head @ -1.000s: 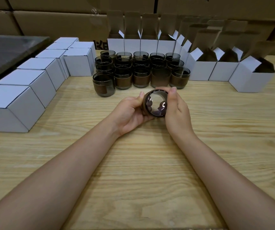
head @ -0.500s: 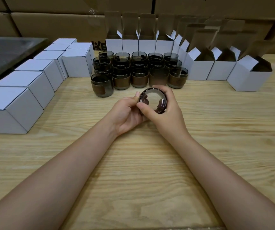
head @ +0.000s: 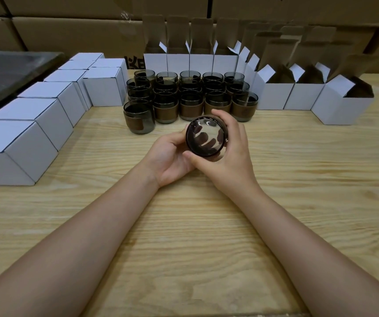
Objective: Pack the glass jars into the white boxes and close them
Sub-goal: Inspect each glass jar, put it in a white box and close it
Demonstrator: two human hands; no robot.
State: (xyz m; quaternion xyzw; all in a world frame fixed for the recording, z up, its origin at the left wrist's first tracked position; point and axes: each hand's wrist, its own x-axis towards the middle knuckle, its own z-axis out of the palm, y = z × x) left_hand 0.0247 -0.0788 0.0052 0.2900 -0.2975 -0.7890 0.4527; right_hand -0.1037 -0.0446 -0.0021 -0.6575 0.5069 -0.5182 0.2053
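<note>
Dark glass jar [head: 205, 139], end-on to camera

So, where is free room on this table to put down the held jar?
Bare wood of the table lies right of the right hand, before the open white boxes, and left of the left hand, beside the closed white boxes. Behind the held glass jar it is crowded: standing jars fill the gap between the boxes.

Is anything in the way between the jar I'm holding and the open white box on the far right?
Nothing visible: only bare table lies between the held jar and the open white box. The standing jars sit farther back, beside that path.
</note>
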